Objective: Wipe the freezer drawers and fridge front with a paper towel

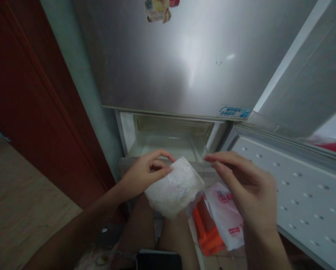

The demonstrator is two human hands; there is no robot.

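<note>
My left hand (147, 170) pinches a folded white cloth (177, 183) at its upper left edge, thumb on top. The cloth is roughly square with a fine textured surface and hangs over my knees; whether it is fabric or thick paper I cannot tell. To its right, my right hand (246, 185) is raised with thumb and forefinger curved towards each other and a small gap at the tips. Nothing shows between them. Just beyond both hands, a pale freezer drawer (168, 148) is pulled out below the upper fridge door (168, 63).
The lower fridge door (303, 187) is swung open on the right. Below my right hand, a white printed plastic bag (225, 217) lies against an orange container (209, 236) on the floor. A dark red door frame (50, 97) stands at the left.
</note>
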